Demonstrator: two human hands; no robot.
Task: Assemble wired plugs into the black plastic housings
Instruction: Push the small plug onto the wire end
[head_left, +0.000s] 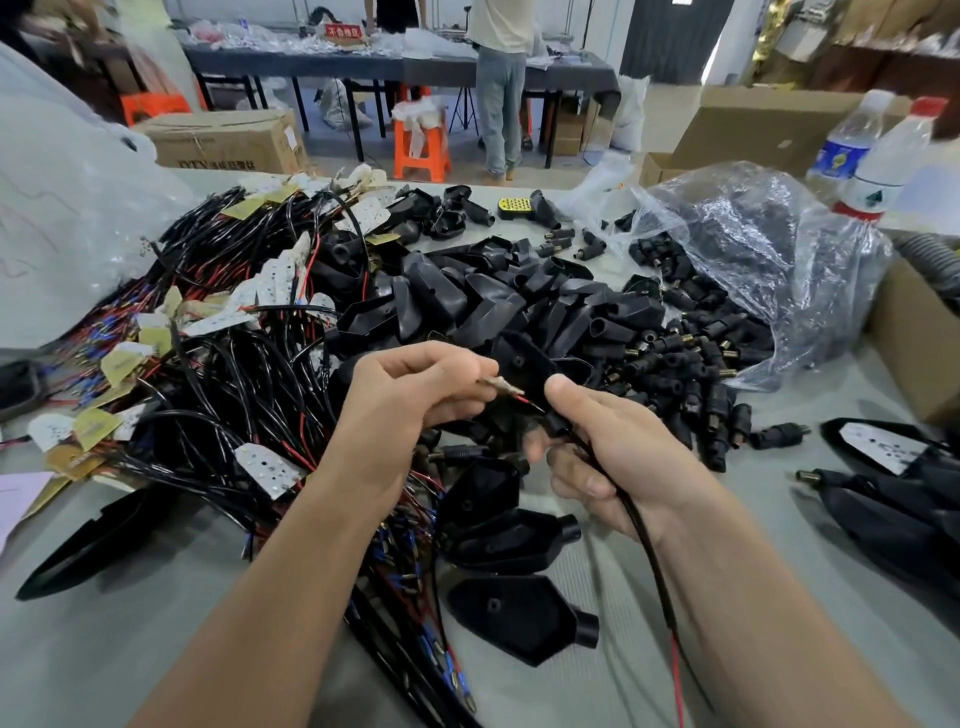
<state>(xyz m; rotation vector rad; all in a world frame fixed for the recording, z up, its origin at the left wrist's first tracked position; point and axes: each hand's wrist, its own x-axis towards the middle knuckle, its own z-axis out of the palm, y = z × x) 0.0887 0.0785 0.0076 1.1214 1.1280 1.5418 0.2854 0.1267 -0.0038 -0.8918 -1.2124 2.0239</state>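
The grey table (78, 675) fills my view. On its left lies a big tangle of black and red wires (218, 338) with pale tags. A pile of black plastic housings (467, 301) sits in the middle. To the right, a clear bag (753, 249) spills loose black plugs (691, 379) onto the table.

Just in front of the pile, above the table, both hands meet. My left hand (410, 395) has its fingers curled and pinches a small metal terminal (498, 385) between thumb and fingertips. My right hand (623, 457) is wrapped around the wired plug (558, 423), gripping its black body.

The plug's long axis runs diagonally. Its cable (649, 545) trails down over my right wrist toward the lower right, and its thin red lead (524, 400) points up and left to the terminal.

Two housings (498, 525) lie flat below the hands, necks pointing right.
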